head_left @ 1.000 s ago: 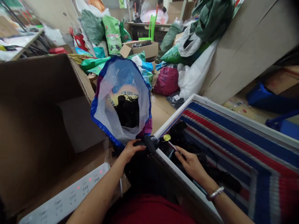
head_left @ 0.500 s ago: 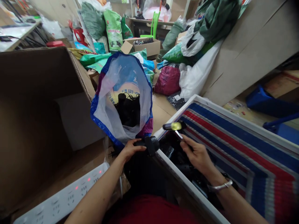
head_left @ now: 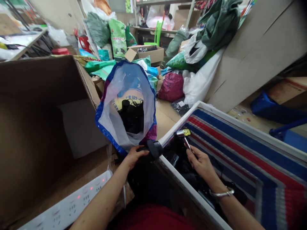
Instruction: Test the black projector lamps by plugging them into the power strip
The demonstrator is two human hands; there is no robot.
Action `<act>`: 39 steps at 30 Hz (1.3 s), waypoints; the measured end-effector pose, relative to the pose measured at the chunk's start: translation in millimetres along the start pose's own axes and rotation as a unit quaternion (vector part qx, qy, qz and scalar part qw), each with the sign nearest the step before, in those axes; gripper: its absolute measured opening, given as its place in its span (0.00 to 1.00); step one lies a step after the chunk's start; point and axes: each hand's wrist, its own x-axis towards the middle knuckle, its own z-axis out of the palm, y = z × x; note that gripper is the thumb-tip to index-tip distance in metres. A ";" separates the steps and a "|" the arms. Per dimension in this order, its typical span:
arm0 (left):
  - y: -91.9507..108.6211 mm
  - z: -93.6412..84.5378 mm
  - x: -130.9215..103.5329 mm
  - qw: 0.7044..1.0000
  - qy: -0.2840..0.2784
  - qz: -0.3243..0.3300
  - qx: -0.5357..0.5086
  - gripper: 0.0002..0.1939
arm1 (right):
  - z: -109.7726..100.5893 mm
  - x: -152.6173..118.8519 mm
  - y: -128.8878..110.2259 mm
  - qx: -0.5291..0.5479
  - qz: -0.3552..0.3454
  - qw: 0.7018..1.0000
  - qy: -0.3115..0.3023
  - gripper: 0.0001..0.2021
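Observation:
My left hand (head_left: 134, 157) grips a black device (head_left: 153, 149) with a round end, at the white edge of the framed table. Over the table, my right hand (head_left: 200, 161) is closed on the metal handle of a small hammer (head_left: 183, 133) with a yellow face and a black face. Its head is a little to the right of the device, apart from it. Dark items (head_left: 189, 175) lie on the table under my right hand. Beyond my left hand stands an open blue-rimmed sack (head_left: 105, 127) with black devices (head_left: 131, 116) inside.
A large open cardboard box (head_left: 35, 83) stands at the left, with a white power strip (head_left: 69, 204) in front of it. Striped fabric (head_left: 240, 143) covers the table at right. Full bags (head_left: 171, 86) and a carton (head_left: 153, 54) lie farther back.
The hammer has swung slightly right and its head is tilted differently and sharper. The black device has turned a little in my left hand. The view has tipped slightly upward.

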 end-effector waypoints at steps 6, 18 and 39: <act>26.1 -7.9 -29.8 0.986 -0.097 -0.030 -0.129 0.26 | 13.6 -6.9 3.0 0.109 0.022 0.994 0.009 0.22; 27.9 0.6 -56.5 0.959 -0.164 -0.003 -0.233 0.34 | 31.2 1.7 -28.8 0.045 -0.026 0.999 -0.013 0.17; 7.3 79.2 -86.9 0.865 0.255 0.307 0.305 0.38 | 81.7 12.9 -60.8 -0.061 -0.296 0.923 0.240 0.12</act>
